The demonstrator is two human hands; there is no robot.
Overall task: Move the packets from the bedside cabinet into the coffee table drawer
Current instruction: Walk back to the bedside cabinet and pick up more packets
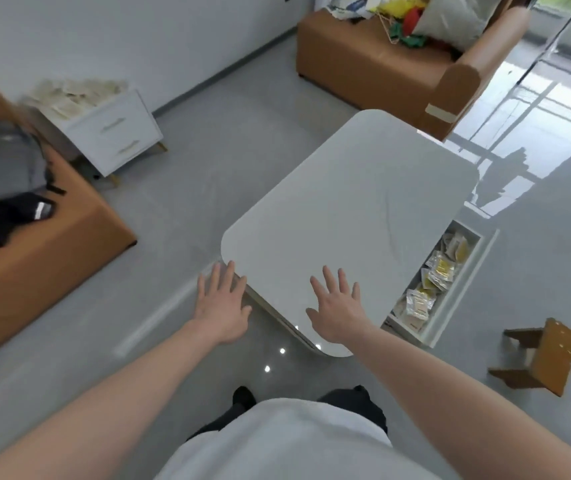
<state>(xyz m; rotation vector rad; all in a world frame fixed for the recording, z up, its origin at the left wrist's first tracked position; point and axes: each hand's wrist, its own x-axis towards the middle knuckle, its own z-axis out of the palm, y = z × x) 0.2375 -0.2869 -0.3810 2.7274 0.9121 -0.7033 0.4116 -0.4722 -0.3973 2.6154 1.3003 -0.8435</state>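
Note:
Pale packets [76, 95] lie heaped on the white bedside cabinet [117, 133] at the far left, by the wall. The white coffee table [356, 209] stands in the middle, and its drawer [464, 289] is pulled out on the right side. Several clear and yellow packets [439, 271] lie inside the drawer. My left hand [221, 303] is spread open with straight fingers off the table's near left corner, over the floor. My right hand [337, 303] is spread open above the table's near end. Both hands hold nothing.
An orange bed or sofa edge [45, 258] with dark clothes lies at the left. An orange sofa [398, 64] piled with clutter stands at the back. A small wooden stool [540, 358] lies tipped on the floor at the right. Grey floor runs between table and cabinet.

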